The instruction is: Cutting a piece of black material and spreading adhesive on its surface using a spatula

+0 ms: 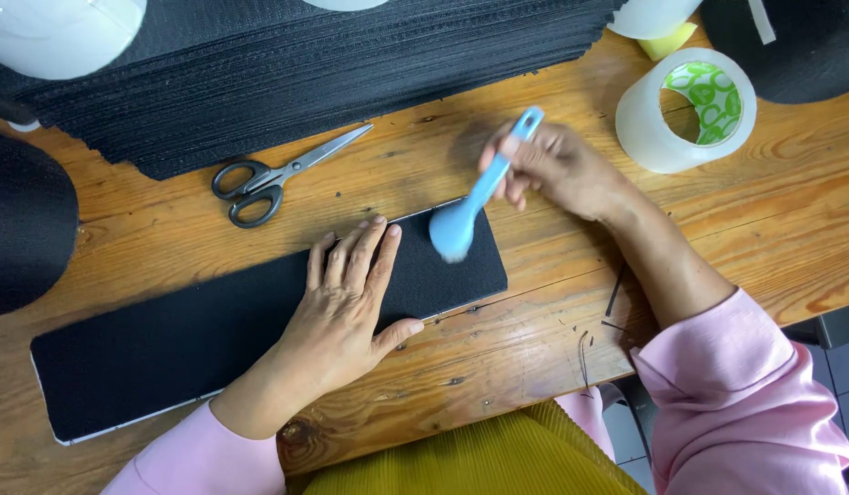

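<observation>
A long black fabric-covered strip point(149, 353) with a white underside edge lies flat on the wooden table point(534, 339). My left hand point(346, 302) presses flat on it, fingers spread, just right of its middle. My right hand point(557, 165) grips the handle of a light blue brush point(470, 206), whose head rests on the strip's right end. The brush is blurred by motion.
A stack of black mesh fabric point(305, 64) fills the far side. Black-handled scissors point(268, 179) lie in front of it. A roll of clear tape point(685, 110) stands at the right. Dark rounded pieces sit at the left point(21, 220) and top right point(800, 46).
</observation>
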